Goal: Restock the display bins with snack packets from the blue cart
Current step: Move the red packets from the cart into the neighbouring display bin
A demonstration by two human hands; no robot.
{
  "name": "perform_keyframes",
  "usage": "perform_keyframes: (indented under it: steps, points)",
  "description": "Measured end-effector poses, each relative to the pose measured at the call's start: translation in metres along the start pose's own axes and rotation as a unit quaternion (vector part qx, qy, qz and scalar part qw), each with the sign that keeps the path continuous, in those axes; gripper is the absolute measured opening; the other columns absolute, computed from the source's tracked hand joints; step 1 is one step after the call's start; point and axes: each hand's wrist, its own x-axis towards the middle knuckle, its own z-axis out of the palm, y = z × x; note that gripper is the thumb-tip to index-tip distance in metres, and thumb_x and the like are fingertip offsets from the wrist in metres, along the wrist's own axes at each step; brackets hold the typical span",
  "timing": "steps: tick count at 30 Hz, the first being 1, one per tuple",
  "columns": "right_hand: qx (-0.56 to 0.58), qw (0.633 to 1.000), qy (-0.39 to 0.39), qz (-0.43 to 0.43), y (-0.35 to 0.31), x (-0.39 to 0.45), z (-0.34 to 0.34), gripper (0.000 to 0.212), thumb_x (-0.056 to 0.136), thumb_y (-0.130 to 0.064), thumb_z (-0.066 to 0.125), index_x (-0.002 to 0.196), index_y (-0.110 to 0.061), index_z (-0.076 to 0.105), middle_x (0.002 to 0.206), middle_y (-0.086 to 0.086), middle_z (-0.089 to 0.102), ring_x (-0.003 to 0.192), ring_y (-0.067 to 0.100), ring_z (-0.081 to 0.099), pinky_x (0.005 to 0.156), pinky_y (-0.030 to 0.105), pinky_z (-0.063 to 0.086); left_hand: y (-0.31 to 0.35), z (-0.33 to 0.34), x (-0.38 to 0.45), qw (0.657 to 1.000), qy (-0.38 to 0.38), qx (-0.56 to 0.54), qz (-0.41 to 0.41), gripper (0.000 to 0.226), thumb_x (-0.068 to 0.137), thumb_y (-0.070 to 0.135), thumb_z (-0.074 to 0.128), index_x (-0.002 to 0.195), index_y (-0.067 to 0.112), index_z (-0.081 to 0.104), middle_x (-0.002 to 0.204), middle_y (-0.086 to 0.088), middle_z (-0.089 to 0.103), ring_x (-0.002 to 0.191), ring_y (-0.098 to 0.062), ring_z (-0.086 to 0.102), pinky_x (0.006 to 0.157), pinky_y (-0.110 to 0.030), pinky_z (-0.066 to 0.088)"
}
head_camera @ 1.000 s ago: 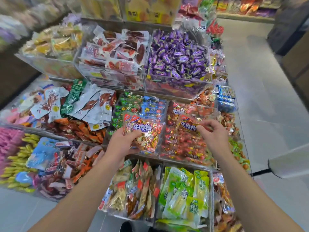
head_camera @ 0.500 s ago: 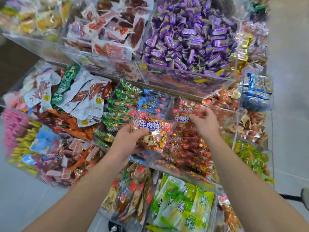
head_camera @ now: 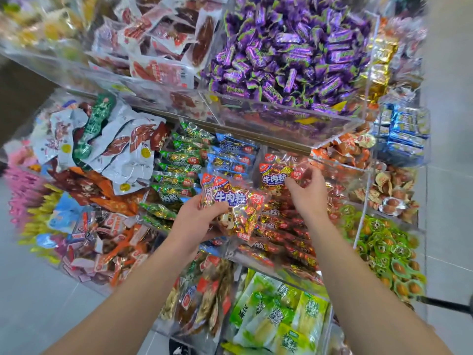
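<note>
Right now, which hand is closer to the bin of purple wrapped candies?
Right. The right hand pinches a red beef packet just below the purple candy bin. The left hand grips another red packet lower down and further left.

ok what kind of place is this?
Most likely a shop's bulk snack aisle: tiered clear acrylic bins, heaps of purple wrapped candies, and a red beef-cube packet in the left hand.
</note>
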Motion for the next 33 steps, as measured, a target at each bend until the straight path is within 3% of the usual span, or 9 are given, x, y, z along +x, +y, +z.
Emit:
perform_keyframes:
  steps: [3, 6, 11, 13, 20, 24, 26, 30, 33]
  points:
    - [0.01, 1.0, 0.028, -0.007, 0.005, -0.002, -0.003, 0.051, 0.087, -0.035, 0.072, 0.132, -0.025, 0.049, 0.101, -0.014, 0.054, 0.086, 0.004, 0.053, 0.072, 0.015, 0.036, -0.001, 0.002, 0.001, 1.0, -0.003, 0.0, -0.005, 0.029, 0.091, 0.021, 0.074, 0.116, 0.012, 0.063, 0.102, -0.015, 0.073, 0.077, -0.028, 0.071, 0.07, -0.042, 0.063]
    - [0.023, 0.996, 0.08, 0.01, 0.01, -0.008, -0.003, 0.028, 0.088, -0.032, 0.071, 0.107, -0.024, 0.053, 0.097, -0.01, 0.055, 0.087, 0.007, 0.053, 0.075, 0.019, 0.035, -0.001, 0.003, 0.0, 1.0, -0.007, -0.003, -0.009, 0.038, 0.09, 0.021, 0.074, 0.124, 0.012, 0.06, 0.107, -0.017, 0.072, 0.076, -0.029, 0.07, 0.069, -0.042, 0.063]
    - [0.076, 0.99, 0.112, 0.041, 0.011, -0.014, -0.002, 0.019, 0.087, -0.032, 0.068, 0.087, -0.025, 0.05, 0.08, -0.014, 0.052, 0.068, -0.01, 0.05, 0.06, 0.014, 0.032, -0.002, 0.0, 0.0, 1.0, -0.013, -0.004, -0.002, 0.025, 0.091, 0.02, 0.072, 0.114, 0.013, 0.065, 0.102, -0.017, 0.074, 0.075, -0.028, 0.071, 0.072, -0.046, 0.064]
    - [0.074, 0.991, 0.103, 0.035, 0.007, -0.016, 0.002, 0.021, 0.087, -0.033, 0.069, 0.085, -0.025, 0.05, 0.079, -0.011, 0.054, 0.067, -0.002, 0.052, 0.059, 0.02, 0.035, -0.003, -0.001, 0.001, 1.0, -0.01, -0.006, -0.003, 0.026, 0.091, 0.02, 0.073, 0.115, 0.014, 0.065, 0.103, -0.018, 0.074, 0.075, -0.027, 0.071, 0.071, -0.045, 0.064]
    - [0.013, 0.996, 0.086, 0.024, 0.008, -0.014, 0.012, 0.027, 0.086, -0.029, 0.073, 0.097, -0.015, 0.053, 0.097, 0.004, 0.059, 0.087, 0.02, 0.057, 0.063, 0.021, 0.038, -0.005, -0.004, 0.002, 1.0, -0.006, -0.004, 0.003, 0.025, 0.091, 0.021, 0.072, 0.114, 0.013, 0.066, 0.102, -0.019, 0.074, 0.076, -0.032, 0.071, 0.072, -0.05, 0.063]
    - [0.051, 0.994, 0.063, 0.077, 0.01, -0.008, 0.007, 0.066, 0.08, -0.04, 0.078, 0.132, -0.015, 0.045, 0.123, 0.001, 0.053, 0.109, 0.02, 0.056, 0.089, 0.032, 0.048, -0.005, -0.005, 0.001, 1.0, -0.004, -0.007, -0.003, 0.025, 0.09, 0.021, 0.073, 0.113, 0.014, 0.066, 0.1, -0.016, 0.076, 0.076, -0.029, 0.072, 0.068, -0.041, 0.062]
    - [0.04, 0.997, 0.024, 0.069, 0.01, -0.005, 0.005, 0.06, 0.082, -0.04, 0.075, 0.132, -0.019, 0.049, 0.121, -0.001, 0.057, 0.111, 0.021, 0.057, 0.092, 0.037, 0.049, -0.006, -0.005, 0.0, 1.0, -0.001, -0.004, -0.003, 0.029, 0.09, 0.022, 0.074, 0.117, 0.013, 0.065, 0.101, -0.016, 0.076, 0.079, -0.032, 0.074, 0.068, -0.041, 0.062]
    - [0.0, 0.999, 0.035, -0.021, 0.011, -0.007, 0.004, 0.04, 0.086, -0.037, 0.071, 0.121, -0.022, 0.059, 0.108, -0.007, 0.059, 0.098, 0.012, 0.055, 0.081, 0.025, 0.042, -0.008, -0.006, -0.002, 1.0, 0.006, -0.007, -0.007, 0.038, 0.089, 0.022, 0.075, 0.123, 0.012, 0.061, 0.109, -0.02, 0.073, 0.091, -0.04, 0.072, 0.072, -0.046, 0.063]
    - [-0.014, 1.0, 0.008, -0.024, 0.014, -0.007, 0.005, 0.05, 0.089, -0.039, 0.068, 0.134, -0.022, 0.054, 0.119, -0.006, 0.057, 0.104, 0.011, 0.054, 0.091, 0.028, 0.046, -0.008, -0.005, -0.003, 1.0, 0.007, -0.008, -0.013, 0.048, 0.089, 0.022, 0.075, 0.13, 0.008, 0.057, 0.113, -0.021, 0.071, 0.087, -0.035, 0.073, 0.072, -0.044, 0.063]
